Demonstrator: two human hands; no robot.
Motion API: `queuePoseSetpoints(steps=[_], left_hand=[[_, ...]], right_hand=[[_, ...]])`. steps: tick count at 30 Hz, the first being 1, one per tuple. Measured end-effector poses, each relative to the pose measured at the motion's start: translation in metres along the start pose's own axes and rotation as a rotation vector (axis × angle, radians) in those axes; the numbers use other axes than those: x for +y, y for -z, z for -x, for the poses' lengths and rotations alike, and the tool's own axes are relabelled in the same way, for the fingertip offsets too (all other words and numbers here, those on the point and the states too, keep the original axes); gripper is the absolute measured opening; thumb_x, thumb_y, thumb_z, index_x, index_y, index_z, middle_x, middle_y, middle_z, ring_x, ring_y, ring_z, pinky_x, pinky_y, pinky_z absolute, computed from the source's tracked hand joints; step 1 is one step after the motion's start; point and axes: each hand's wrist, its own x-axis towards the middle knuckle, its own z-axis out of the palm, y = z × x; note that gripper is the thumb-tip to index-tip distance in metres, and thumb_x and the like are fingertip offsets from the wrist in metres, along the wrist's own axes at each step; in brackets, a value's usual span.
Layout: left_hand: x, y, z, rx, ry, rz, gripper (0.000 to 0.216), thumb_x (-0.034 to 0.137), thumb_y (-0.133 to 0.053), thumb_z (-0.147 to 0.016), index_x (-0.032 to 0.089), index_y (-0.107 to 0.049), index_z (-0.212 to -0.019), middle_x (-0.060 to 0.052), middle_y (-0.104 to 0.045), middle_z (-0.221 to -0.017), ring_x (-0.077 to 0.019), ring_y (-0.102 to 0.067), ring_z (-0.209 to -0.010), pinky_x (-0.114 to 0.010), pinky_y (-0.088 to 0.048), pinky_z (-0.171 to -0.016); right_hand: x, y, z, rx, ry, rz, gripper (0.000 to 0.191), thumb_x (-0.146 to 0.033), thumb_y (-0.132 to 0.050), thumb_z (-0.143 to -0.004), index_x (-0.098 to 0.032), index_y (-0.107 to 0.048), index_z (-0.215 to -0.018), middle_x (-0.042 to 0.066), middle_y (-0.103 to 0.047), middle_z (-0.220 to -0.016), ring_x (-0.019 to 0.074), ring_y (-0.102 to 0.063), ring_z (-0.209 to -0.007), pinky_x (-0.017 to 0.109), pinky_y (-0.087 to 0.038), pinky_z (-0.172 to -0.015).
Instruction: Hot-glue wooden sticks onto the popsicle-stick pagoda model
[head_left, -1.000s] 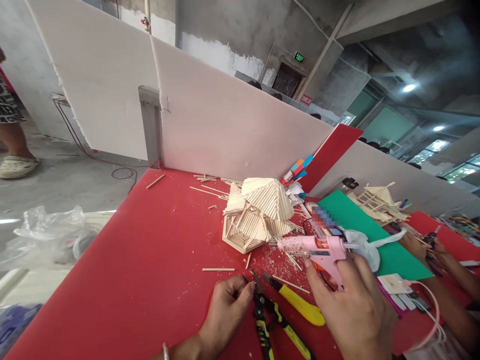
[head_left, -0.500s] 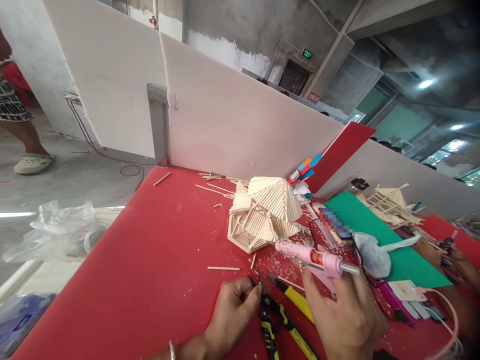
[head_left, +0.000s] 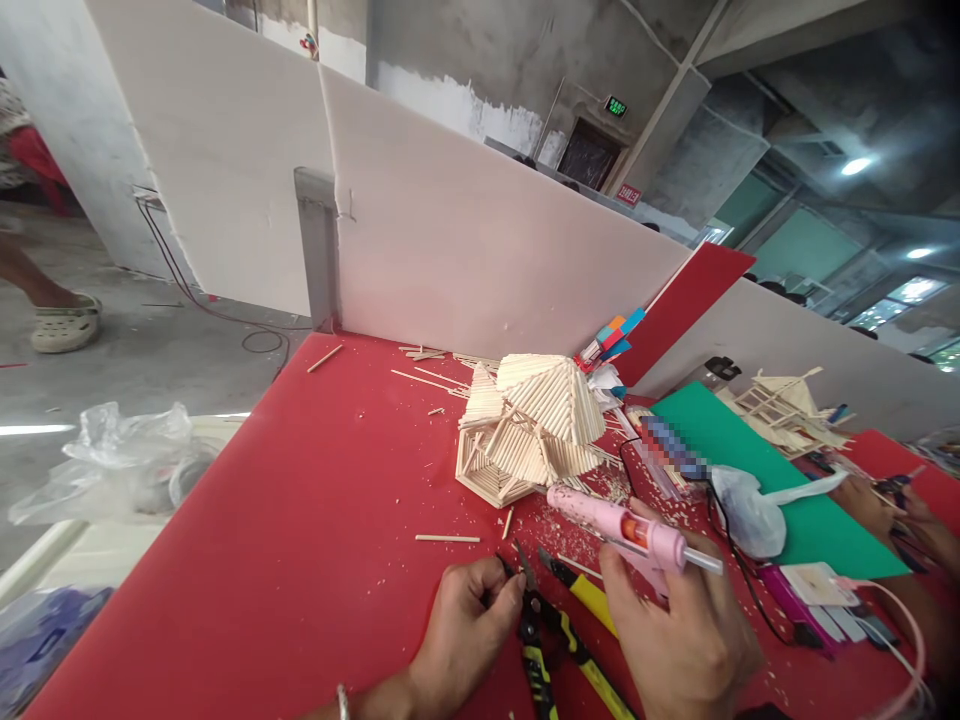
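Observation:
My right hand point(head_left: 686, 625) is wrapped round a pink hot glue gun point(head_left: 600, 512), with a clear glue stick jutting from its back end. The gun's nozzle points left, by the lower edge of a small stick-built model point(head_left: 551, 400) with layered roofs. My left hand point(head_left: 472, 615) is closed in a pinch beside the jaws of black-and-yellow pliers point(head_left: 534, 640); what its fingers hold, if anything, is hidden. The pliers lie with their handles spread. Between my hands lies a yellow cutter knife point(head_left: 596, 603), partly covered by the right hand.
Loose wooden sticks point(head_left: 448, 538) and shavings lie on the red table point(head_left: 300, 520). A white partition point(head_left: 480, 220) stands behind. At right are a green board point(head_left: 817, 520), a plastic bag point(head_left: 750, 515), a power strip point(head_left: 814, 600) and a co-worker's hands point(head_left: 892, 510).
The glue gun and my right hand have shifted very slightly left. My left hand stays in its pinch. At far left, another person's leg has moved.

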Motion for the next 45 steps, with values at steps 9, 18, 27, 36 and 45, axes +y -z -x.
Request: queuePoseSetpoints(steps=[9, 18, 27, 36, 45], left_hand=[[0.009, 0.002, 0.001, -0.007, 0.038, -0.07, 0.05, 0.052, -0.053, -0.073, 0.022, -0.024, -0.045, 0.006, -0.021, -0.048, -0.0076, -0.023, -0.049, -0.024, -0.021, -0.047], [0.01, 0.001, 0.002, -0.011, 0.032, -0.032, 0.052, 0.051, -0.054, -0.073, 0.022, -0.022, -0.046, 0.007, -0.018, -0.048, -0.0072, -0.021, -0.049, -0.024, -0.02, -0.047], [0.012, 0.001, 0.001, -0.004, 0.02, -0.004, 0.052, 0.051, -0.055, -0.073, 0.023, -0.021, -0.046, 0.007, -0.018, -0.048, -0.0073, -0.022, -0.048, -0.023, -0.023, -0.046], [0.008, 0.0, 0.001, 0.01, 0.021, -0.021, 0.053, 0.051, -0.056, -0.073, 0.022, -0.022, -0.046, 0.006, -0.019, -0.048, -0.0074, -0.022, -0.049, -0.023, -0.022, -0.047], [0.009, -0.001, 0.001, 0.009, 0.023, -0.008, 0.055, 0.054, -0.057, -0.073, 0.022, -0.023, -0.045, 0.007, -0.019, -0.048, -0.0073, -0.022, -0.048, -0.024, -0.022, -0.047]], right_hand=[[0.012, -0.001, 0.003, 0.017, 0.072, 0.0, 0.012, -0.015, -0.066, -0.077, -0.017, -0.066, -0.089, 0.001, -0.064, -0.073, 0.0117, -0.061, -0.062, 0.021, -0.042, -0.056], [0.014, 0.002, -0.004, 0.044, 0.025, 0.052, 0.043, -0.012, -0.066, -0.074, -0.016, -0.064, -0.117, 0.003, -0.061, -0.072, 0.0168, -0.064, -0.069, 0.024, -0.046, -0.061], [0.015, 0.001, -0.005, 0.055, 0.042, 0.05, 0.039, -0.01, -0.066, -0.071, -0.015, -0.066, -0.11, 0.001, -0.058, -0.069, 0.0153, -0.061, -0.066, 0.023, -0.044, -0.059], [0.01, -0.002, -0.004, 0.016, 0.004, 0.023, 0.029, -0.012, -0.064, -0.073, -0.016, -0.067, -0.102, 0.002, -0.058, -0.069, 0.0158, -0.061, -0.064, 0.024, -0.043, -0.057], [-0.005, -0.01, -0.015, -0.021, -0.017, -0.066, 0.036, -0.011, -0.062, -0.075, -0.017, -0.066, -0.109, 0.004, -0.066, -0.082, 0.015, -0.064, -0.07, 0.022, -0.048, -0.062]])
